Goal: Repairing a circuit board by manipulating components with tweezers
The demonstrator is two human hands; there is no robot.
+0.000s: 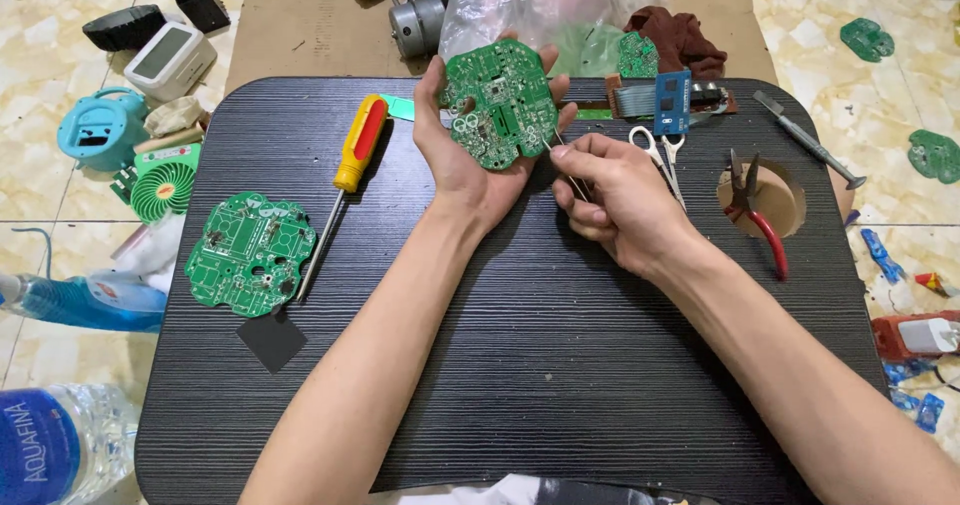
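Two hands worked above the black lap table: left hand cradled a green circuit board, fingers curled on its edges; right hand pinched thin tweezers at the board's lower edge. Judged risk: tips slipping and scratching traces, the board being braced only by the palm.

Green lobed circuit board, component side up, tilted, held above bench; thin metal tweezers tip touching its lower-right edge.
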